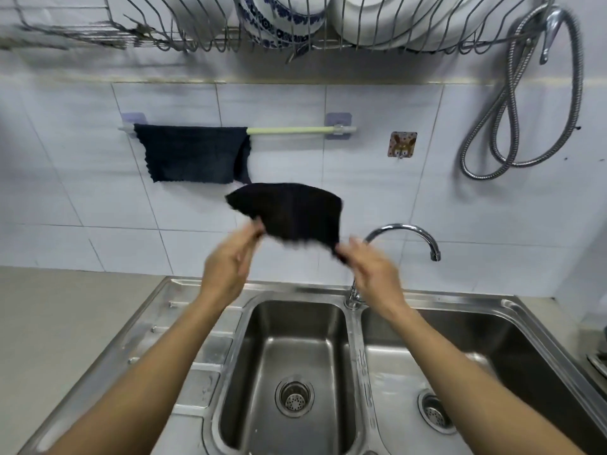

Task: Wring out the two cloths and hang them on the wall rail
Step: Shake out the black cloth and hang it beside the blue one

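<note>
A dark blue cloth (pixel 192 154) hangs folded over the left half of the pale green wall rail (pixel 292 130). A second, black cloth (pixel 289 213) is spread out in the air just below the rail's bare right part, blurred by motion. My left hand (pixel 230 262) pinches its lower left corner. My right hand (pixel 374 269) pinches its lower right corner. Both hands are raised above the sink, between the small basin and the wall.
A steel double sink with a small basin (pixel 292 366) and a larger right basin (pixel 460 366) lies below. A curved tap (pixel 404 231) stands just right of my right hand. A dish rack (pixel 295 24) with plates hangs overhead; a coiled metal hose (pixel 525 119) hangs at right.
</note>
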